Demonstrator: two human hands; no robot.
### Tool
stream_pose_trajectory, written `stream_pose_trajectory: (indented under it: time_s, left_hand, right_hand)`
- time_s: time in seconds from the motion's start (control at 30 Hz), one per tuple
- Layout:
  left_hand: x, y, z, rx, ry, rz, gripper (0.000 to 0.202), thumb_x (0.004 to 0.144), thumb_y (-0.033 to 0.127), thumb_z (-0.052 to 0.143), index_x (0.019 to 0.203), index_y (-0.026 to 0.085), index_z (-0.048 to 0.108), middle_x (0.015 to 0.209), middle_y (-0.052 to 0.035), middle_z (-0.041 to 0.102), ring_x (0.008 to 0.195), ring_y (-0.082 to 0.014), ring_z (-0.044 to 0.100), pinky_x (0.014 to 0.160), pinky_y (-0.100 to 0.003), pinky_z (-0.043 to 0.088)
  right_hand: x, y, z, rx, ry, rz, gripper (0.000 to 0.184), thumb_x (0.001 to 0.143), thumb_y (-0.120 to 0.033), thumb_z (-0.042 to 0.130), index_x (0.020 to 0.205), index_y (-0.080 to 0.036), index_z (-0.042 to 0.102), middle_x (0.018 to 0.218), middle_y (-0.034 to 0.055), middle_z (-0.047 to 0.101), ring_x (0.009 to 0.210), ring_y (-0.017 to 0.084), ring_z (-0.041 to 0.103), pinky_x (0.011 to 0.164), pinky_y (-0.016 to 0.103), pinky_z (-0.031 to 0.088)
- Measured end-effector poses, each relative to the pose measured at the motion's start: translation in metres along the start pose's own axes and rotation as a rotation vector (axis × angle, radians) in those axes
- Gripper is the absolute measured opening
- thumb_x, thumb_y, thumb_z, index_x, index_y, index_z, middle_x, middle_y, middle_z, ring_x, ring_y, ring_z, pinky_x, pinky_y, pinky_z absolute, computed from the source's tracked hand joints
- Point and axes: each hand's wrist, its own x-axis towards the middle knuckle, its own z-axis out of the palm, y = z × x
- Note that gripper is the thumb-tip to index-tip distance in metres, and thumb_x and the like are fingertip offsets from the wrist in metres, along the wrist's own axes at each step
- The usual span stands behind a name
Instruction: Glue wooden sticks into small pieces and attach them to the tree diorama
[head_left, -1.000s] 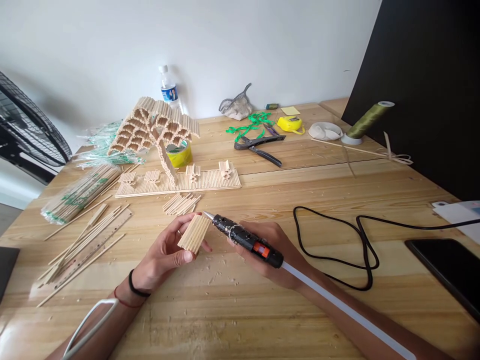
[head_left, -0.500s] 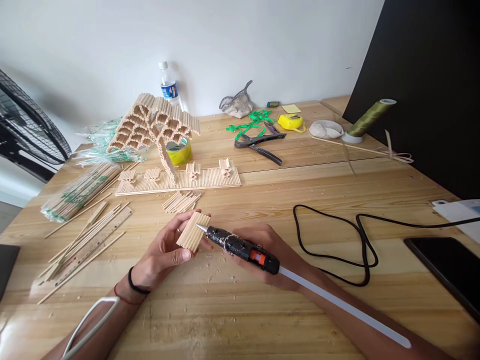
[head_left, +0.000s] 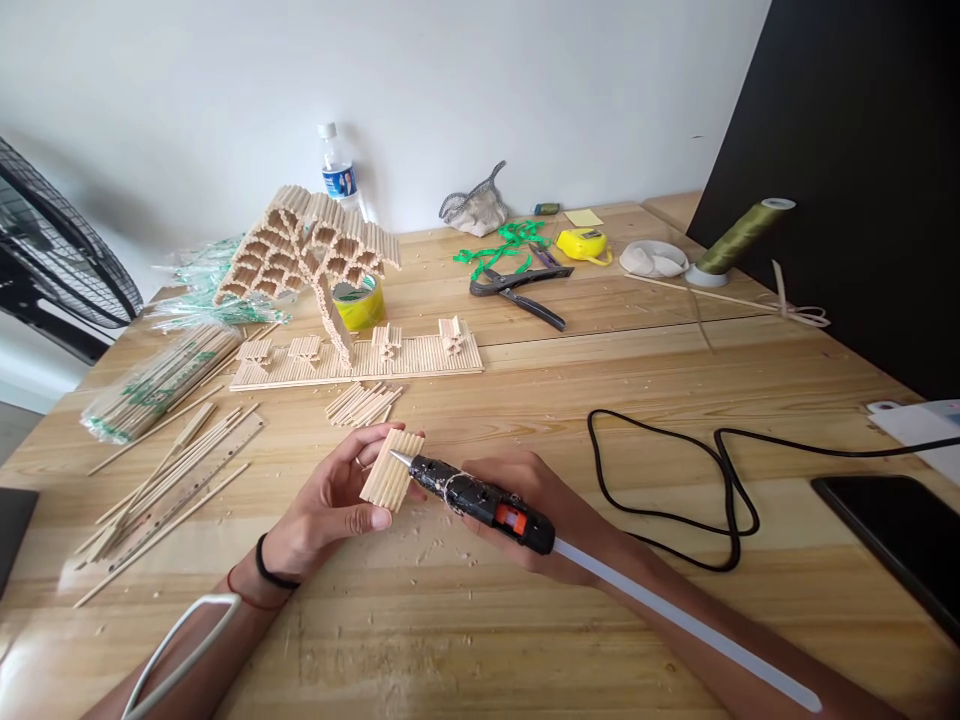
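Between the thumb and fingers of my left hand (head_left: 337, 490) is a small panel of short wooden sticks (head_left: 388, 480) laid side by side, tilted toward me. My right hand (head_left: 532, 510) is wrapped around a black glue gun (head_left: 480, 500); a long whitish glue stick (head_left: 682, 625) sticks out of its back end. The gun's metal tip is at the upper part of the panel; whether it touches I cannot tell. Just beyond lies a pile of short cut sticks (head_left: 364, 403). Behind that stands a tree-like stick model (head_left: 300, 250) on a long stick base (head_left: 420, 358).
Loose long sticks and a ruler (head_left: 191, 490) lie at left, near a bagged stick bundle (head_left: 161, 380). A black cable (head_left: 667, 425) loops at right beside a phone (head_left: 885, 540). Farther back are cutting pliers (head_left: 521, 290), a yellow tape measure (head_left: 583, 245) and a thread spool (head_left: 746, 240).
The panel in my left hand has shifted slightly right and down. The glue gun's tip has moved slightly left, farther over the panel's face.
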Motion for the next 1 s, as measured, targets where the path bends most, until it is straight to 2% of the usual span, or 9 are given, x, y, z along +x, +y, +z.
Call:
stream_pose_trajectory:
  time_s: [0.1, 0.2, 0.33, 0.57, 0.77, 1.0]
  left_hand:
    - [-0.0003, -0.0003, -0.0002, 0.016, 0.029, 0.005, 0.066, 0.075, 0.019, 0.090, 0.137, 0.030, 0.068, 0.142, -0.0099, 0.067, 0.104, -0.0225, 0.070, 0.086, -0.030, 0.054]
    - [-0.0001, 0.0001, -0.0002, 0.045, 0.061, 0.005, 0.067, 0.074, 0.021, 0.091, 0.137, 0.027, 0.068, 0.141, -0.0117, 0.068, 0.110, -0.0245, 0.067, 0.089, -0.031, 0.053]
    - [0.0005, 0.0012, 0.0004, 0.054, 0.062, -0.001, 0.067, 0.074, 0.021, 0.091, 0.137, 0.026, 0.068, 0.141, -0.0126, 0.067, 0.107, -0.0257, 0.067, 0.088, -0.033, 0.053]
    - [-0.0004, 0.0004, -0.0007, 0.066, 0.104, 0.009, 0.067, 0.072, 0.025, 0.093, 0.134, 0.027, 0.070, 0.135, -0.0103, 0.069, 0.113, -0.0263, 0.064, 0.091, -0.032, 0.052]
    - [-0.0021, 0.0001, -0.0026, 0.109, 0.117, 0.007, 0.067, 0.072, 0.030, 0.093, 0.135, 0.029, 0.070, 0.142, -0.0096, 0.065, 0.123, -0.0292, 0.060, 0.095, -0.033, 0.050]
    - [-0.0013, -0.0009, -0.0024, 0.051, 0.048, 0.025, 0.066, 0.077, 0.022, 0.089, 0.139, 0.031, 0.066, 0.136, -0.0078, 0.067, 0.096, -0.0203, 0.071, 0.083, -0.030, 0.055]
  right_hand:
    - [-0.0015, 0.0009, 0.0008, 0.013, -0.053, -0.012, 0.010, 0.080, -0.012, 0.058, 0.077, -0.022, 0.056, 0.066, -0.0025, 0.060, 0.058, 0.014, 0.049, 0.057, 0.026, 0.036]
    - [-0.0011, 0.0000, 0.0015, 0.018, -0.088, -0.040, 0.019, 0.077, -0.011, 0.059, 0.073, -0.024, 0.046, 0.064, -0.0046, 0.053, 0.057, 0.014, 0.045, 0.055, 0.026, 0.034]
    - [-0.0005, -0.0013, 0.0014, 0.011, -0.117, -0.069, 0.026, 0.078, -0.013, 0.059, 0.072, -0.025, 0.037, 0.062, -0.0062, 0.044, 0.055, 0.013, 0.038, 0.053, 0.027, 0.030]
    - [-0.0011, 0.0006, -0.0029, -0.010, -0.046, -0.040, 0.020, 0.078, -0.012, 0.058, 0.074, -0.024, 0.042, 0.063, -0.0051, 0.049, 0.057, 0.013, 0.042, 0.054, 0.025, 0.032]
    - [-0.0007, -0.0033, -0.0039, 0.001, -0.094, -0.065, 0.019, 0.078, -0.013, 0.057, 0.072, -0.024, 0.042, 0.063, -0.0049, 0.050, 0.055, 0.012, 0.041, 0.054, 0.026, 0.032]
    - [-0.0006, -0.0009, -0.0028, -0.007, -0.039, -0.009, 0.012, 0.080, -0.010, 0.058, 0.076, -0.021, 0.053, 0.066, -0.0040, 0.057, 0.058, 0.012, 0.048, 0.056, 0.024, 0.034]
